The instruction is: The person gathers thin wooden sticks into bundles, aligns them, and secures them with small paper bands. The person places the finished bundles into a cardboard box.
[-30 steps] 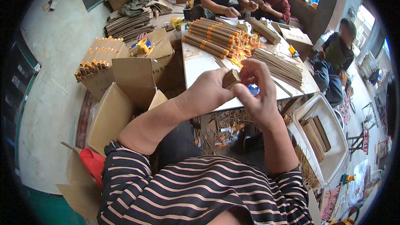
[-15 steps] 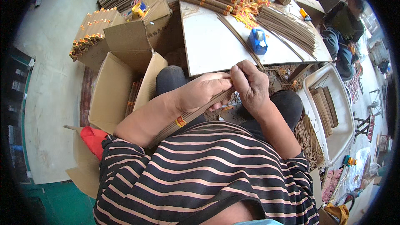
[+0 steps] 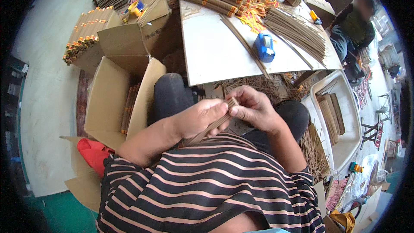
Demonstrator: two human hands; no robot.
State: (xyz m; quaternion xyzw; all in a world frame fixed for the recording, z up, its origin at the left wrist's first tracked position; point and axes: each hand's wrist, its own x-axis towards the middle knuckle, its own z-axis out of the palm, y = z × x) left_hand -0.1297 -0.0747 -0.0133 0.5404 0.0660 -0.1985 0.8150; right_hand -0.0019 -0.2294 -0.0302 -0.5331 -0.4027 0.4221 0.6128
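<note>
My left hand (image 3: 202,115) is wrapped round a bundle of thin brown incense sticks (image 3: 233,102) above my lap. The bundle slants from my left forearm up to the right, and its far end pokes out past my left thumb. At that end, my right hand (image 3: 258,108) pinches the stick tips between thumb and fingers. The bundle's near part is hidden by my left forearm. Beyond my hands stands a white table (image 3: 202,60) with a blue tape dispenser (image 3: 264,48) and a fan of loose incense sticks (image 3: 297,34).
Left of me is an open cardboard box (image 3: 101,103) with labelled bundles inside; more bundles (image 3: 88,30) are stacked behind it. Wrapped bundles (image 3: 211,1) lie on the table. At right, a white tub (image 3: 351,136) holds brown sticks. Another person (image 3: 355,30) sits at far right.
Both hands have come down closer to my lap. The right hand has gone from a closed fist at the bundle's end to a pinch on its tips. The bundle's red-yellow label has gone out of sight.
</note>
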